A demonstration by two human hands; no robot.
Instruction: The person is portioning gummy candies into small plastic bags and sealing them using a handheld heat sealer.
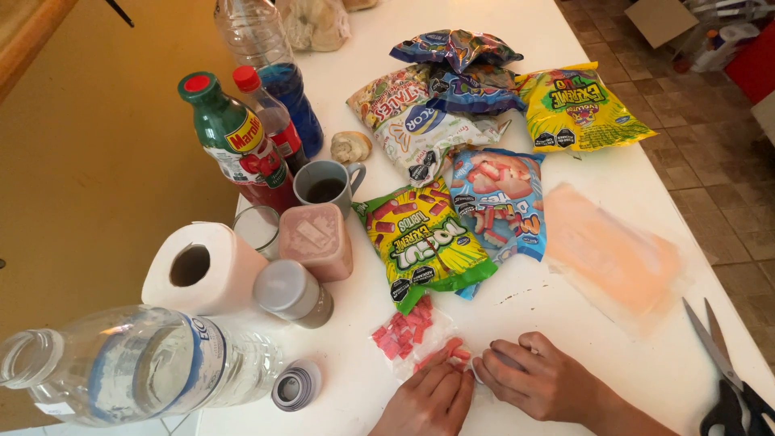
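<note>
My left hand [428,400] and my right hand [537,375] meet at the table's near edge, fingers closed on a small clear plastic bag of pink and red candies [404,333]. The left hand pinches the bag's near end where reddish candy pieces [454,353] show; the right hand grips the plastic beside it. Just beyond lies a green and yellow candy bag [420,238] next to a blue candy bag [499,206].
Scissors [731,379] lie at the right edge. A pale orange plastic sheet [609,254] lies right of centre. At left stand a toilet paper roll [202,266], a large clear water bottle [129,367], a grey mug [325,187], jars, soda bottles. More snack bags [581,105] lie farther back.
</note>
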